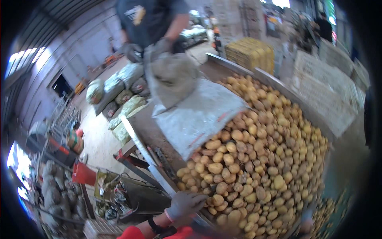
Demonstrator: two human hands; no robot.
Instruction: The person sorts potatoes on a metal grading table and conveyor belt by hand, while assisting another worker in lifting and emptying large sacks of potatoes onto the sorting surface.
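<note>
My left hand (185, 203), in a grey glove with a red sleeve behind it, rests with fingers spread on the near edge of a big heap of yellow-brown potatoes (254, 159). The heap covers a long sorting table with a metal rim (145, 153). A blurred pinkish shape at the lower right (305, 224) may be my right hand; its fingers are not readable. At the far end a co-worker in a dark shirt holds a grey sack (171, 75) with both gloved hands over the table. An emptied grey sack (199, 115) lies flat next to the potatoes.
Filled sacks (115, 91) lie on the floor to the left of the table. A red bucket (83, 173) and tangled clutter sit below the table's near left corner. Yellow crates (250, 51) stand behind the table, pale crates (326, 87) to the right.
</note>
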